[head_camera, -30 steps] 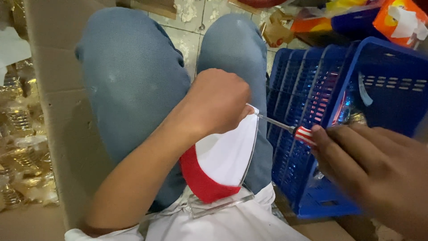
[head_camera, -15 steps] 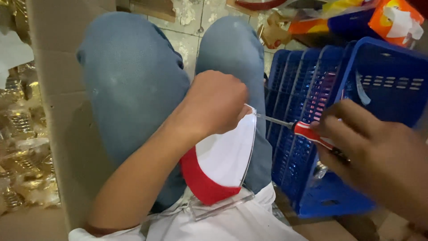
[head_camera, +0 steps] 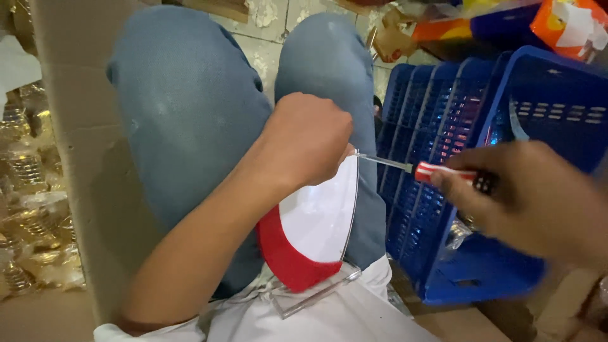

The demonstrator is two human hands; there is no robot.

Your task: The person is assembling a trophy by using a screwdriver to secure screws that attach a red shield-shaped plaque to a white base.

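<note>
My left hand [head_camera: 309,138] is closed around the top edge of a curved piece with a red and white face [head_camera: 313,231] behind a clear plastic shell, which rests on my lap. My right hand [head_camera: 529,199] grips a small screwdriver with a red handle [head_camera: 443,172]. Its thin metal shaft points left, and the tip touches the piece's upper right edge just beside my left hand's fingers. Both knees in blue jeans [head_camera: 196,126] lie under the piece.
A blue plastic crate [head_camera: 500,126] stands right of my legs, with orange and blue packages [head_camera: 557,22] behind it. A cardboard flap [head_camera: 76,158] runs down the left, with shiny gold items [head_camera: 25,209] beyond it. Tiled floor [head_camera: 272,25] shows between my knees.
My right hand with the screwdriver has shifted slightly up and right along the handle, the tip staying at the piece's edge. The left hand has kept its grip.
</note>
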